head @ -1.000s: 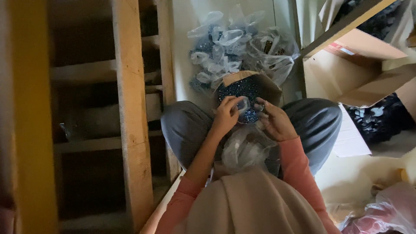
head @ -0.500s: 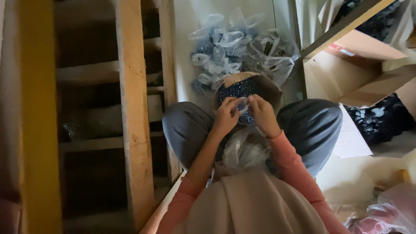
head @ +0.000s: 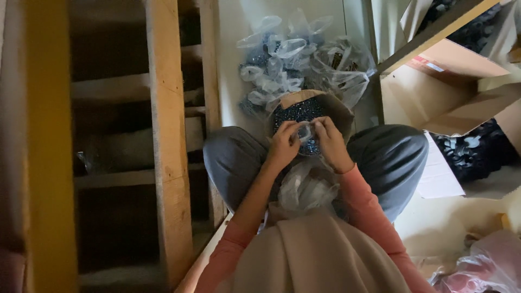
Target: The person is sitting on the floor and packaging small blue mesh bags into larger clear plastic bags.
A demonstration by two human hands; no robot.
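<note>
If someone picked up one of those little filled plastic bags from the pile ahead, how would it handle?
A bag from the pile of small clear bags would probably sag and shift, since the film looks thin and crumpled. The dark small pieces inside likely make it heavy for its size. It seems unlikely to roll.

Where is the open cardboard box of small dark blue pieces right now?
In the head view, the cardboard box sits centre frame between the person's knees, just beyond the left hand and right hand, with the pile of filled clear bags behind it.

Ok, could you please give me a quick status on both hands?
Left hand and right hand together pinch small clear plastic bag. Held above open cardboard box of small dark-blue pieces. Nothing between them.
</note>
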